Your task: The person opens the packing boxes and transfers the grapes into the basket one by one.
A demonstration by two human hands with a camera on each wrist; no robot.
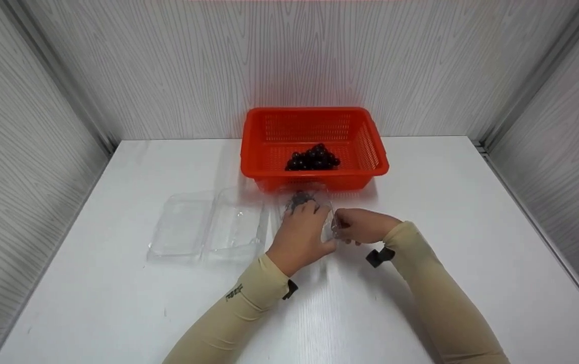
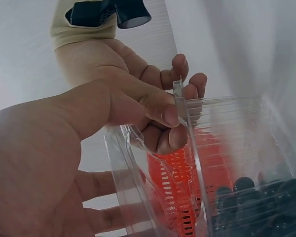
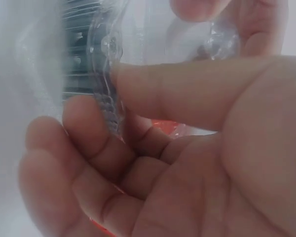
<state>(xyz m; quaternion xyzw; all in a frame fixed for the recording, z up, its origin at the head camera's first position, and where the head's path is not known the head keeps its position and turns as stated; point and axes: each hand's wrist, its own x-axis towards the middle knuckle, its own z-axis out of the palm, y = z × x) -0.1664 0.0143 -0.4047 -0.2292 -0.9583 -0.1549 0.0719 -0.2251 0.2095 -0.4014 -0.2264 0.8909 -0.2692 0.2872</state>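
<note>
A clear plastic clamshell box (image 2: 241,118) holding dark grapes (image 1: 299,197) stands in front of the red basket. My left hand (image 1: 300,237) lies over its clear lid (image 2: 119,153), which is tilted partly open in the left wrist view. Its fingers look fairly straight against the lid, with the thumb stretched toward the right hand. At the box's right edge, my right hand (image 1: 365,225) pinches the clear rim (image 3: 108,74) between thumb and curled fingers. The hands hide part of the box in the head view.
The red basket (image 1: 315,173) sits at the back of the white table (image 1: 117,313), with more dark grapes (image 1: 315,158) inside. Left of the hands lies another clear clamshell box (image 1: 208,225), opened flat. Pale wood-grain panels (image 1: 183,65) enclose the table's back and sides.
</note>
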